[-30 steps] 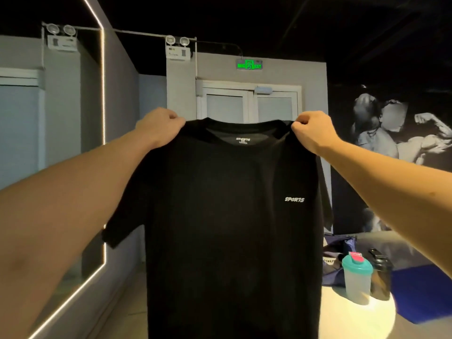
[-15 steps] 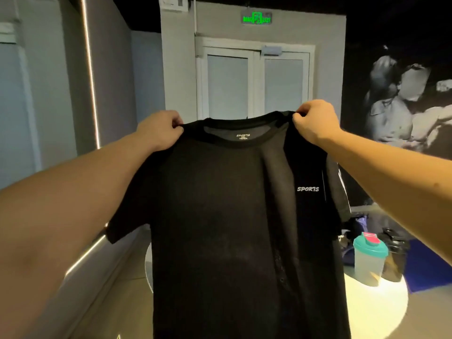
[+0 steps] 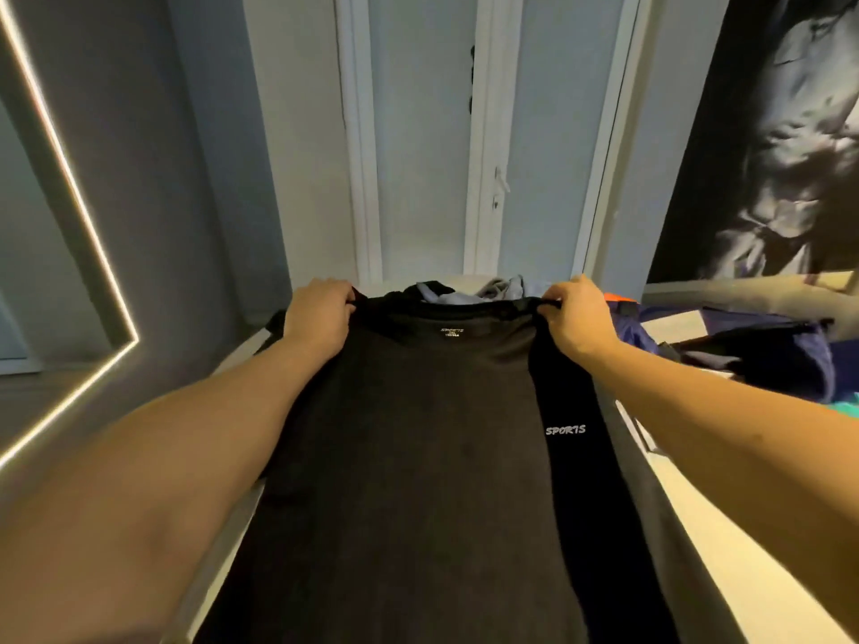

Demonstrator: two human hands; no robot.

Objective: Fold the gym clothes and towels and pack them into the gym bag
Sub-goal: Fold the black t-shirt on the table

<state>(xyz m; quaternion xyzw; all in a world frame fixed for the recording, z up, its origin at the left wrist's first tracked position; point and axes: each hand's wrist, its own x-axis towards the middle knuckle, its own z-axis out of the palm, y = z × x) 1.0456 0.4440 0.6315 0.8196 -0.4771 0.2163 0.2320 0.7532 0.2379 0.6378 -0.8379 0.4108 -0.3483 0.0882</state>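
- A white double door (image 3: 483,132) fills the far wall, with a dark mural (image 3: 790,132) to the right. A pale counter (image 3: 725,550) lies below.
- The black T-shirt (image 3: 418,434) is stretched over the counter, logo side up, collar at the far end.
- The left hand (image 3: 320,313) pinches the left shoulder and the right hand (image 3: 576,318) pinches the right shoulder.
- To lay it well, hold both shoulders level and taut. Set it flat, then smooth the lengthwise ridge on the right before folding.
- Grey clothes (image 3: 504,290) are bunched just beyond the collar and may snag it.
- The navy gym bag (image 3: 781,360) lies far right, well apart from the shirt.
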